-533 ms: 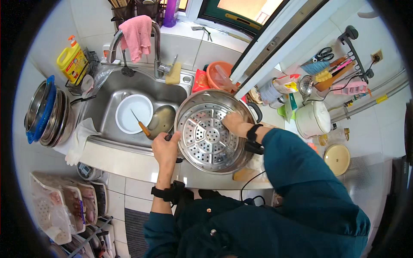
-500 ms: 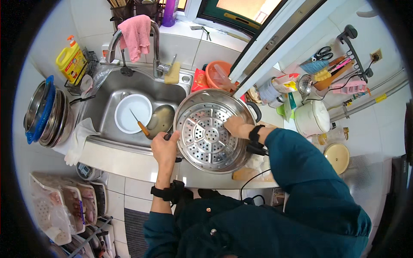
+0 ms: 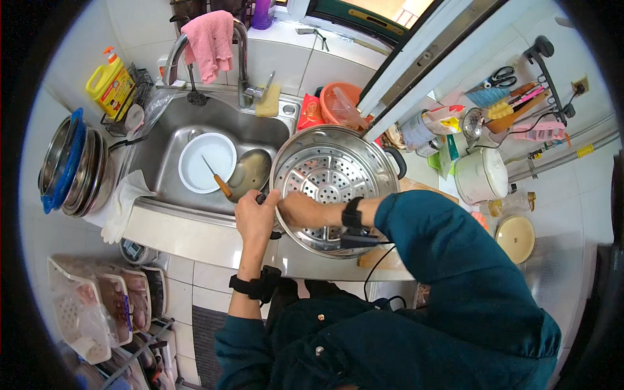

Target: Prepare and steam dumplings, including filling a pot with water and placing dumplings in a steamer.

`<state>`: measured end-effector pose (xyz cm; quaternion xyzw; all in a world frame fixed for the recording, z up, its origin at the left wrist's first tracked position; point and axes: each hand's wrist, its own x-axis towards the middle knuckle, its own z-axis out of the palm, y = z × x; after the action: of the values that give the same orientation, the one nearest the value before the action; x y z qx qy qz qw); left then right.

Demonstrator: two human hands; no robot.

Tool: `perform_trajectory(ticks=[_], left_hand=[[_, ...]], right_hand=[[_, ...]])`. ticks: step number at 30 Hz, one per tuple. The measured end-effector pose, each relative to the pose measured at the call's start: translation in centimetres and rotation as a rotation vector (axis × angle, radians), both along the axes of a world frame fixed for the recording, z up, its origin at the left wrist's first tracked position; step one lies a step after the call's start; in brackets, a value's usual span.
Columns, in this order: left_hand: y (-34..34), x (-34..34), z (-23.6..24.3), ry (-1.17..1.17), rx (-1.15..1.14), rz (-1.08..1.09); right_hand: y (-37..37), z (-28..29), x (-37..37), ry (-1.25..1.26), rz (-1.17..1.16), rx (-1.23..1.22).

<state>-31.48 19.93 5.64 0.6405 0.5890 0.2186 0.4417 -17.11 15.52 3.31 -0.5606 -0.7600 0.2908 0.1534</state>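
A wide stainless steel steamer (image 3: 376,156) with a perforated bottom (image 3: 325,172) rests on the counter beside the sink. My left hand (image 3: 255,218) is closed around its black side handle at the left rim. Inside the steamer, my right hand (image 3: 300,210) is against the left inner wall, fingers curled down. Whatever those fingers hold, if anything, is hidden. A second black handle (image 3: 396,162) sticks out on the steamer's far right side.
The sink (image 3: 166,140) at left holds a white basin (image 3: 208,144), a wooden-handled knife (image 3: 221,186) and a metal bowl (image 3: 252,170). Behind the steamer stands an orange basin (image 3: 331,97). A wooden board (image 3: 416,186) lies to its right, and the open window frame juts in above.
My right hand has moved left across the steamer, from its right inner side to its left wall. My left hand keeps hold of the handle. The view has shifted slightly.
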Motion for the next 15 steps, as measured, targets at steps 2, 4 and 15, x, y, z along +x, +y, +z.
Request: perform_trajectory(ticks=[2,4,15], left_hand=[[-0.1,0.2,0.3,0.000,0.011,-0.004],[-0.1,-0.2,0.1,0.004,0.019,0.007],[-0.3,0.6,-0.7,-0.039,0.060,0.038]], right_hand=[[2.4,-1.8,2.1,-0.190,0.057,0.158],[4.7,-2.6,3.6,-0.475,-0.035,0.235],[0.4,-2.9,10.2,-0.468,-0.078,-0.041]])
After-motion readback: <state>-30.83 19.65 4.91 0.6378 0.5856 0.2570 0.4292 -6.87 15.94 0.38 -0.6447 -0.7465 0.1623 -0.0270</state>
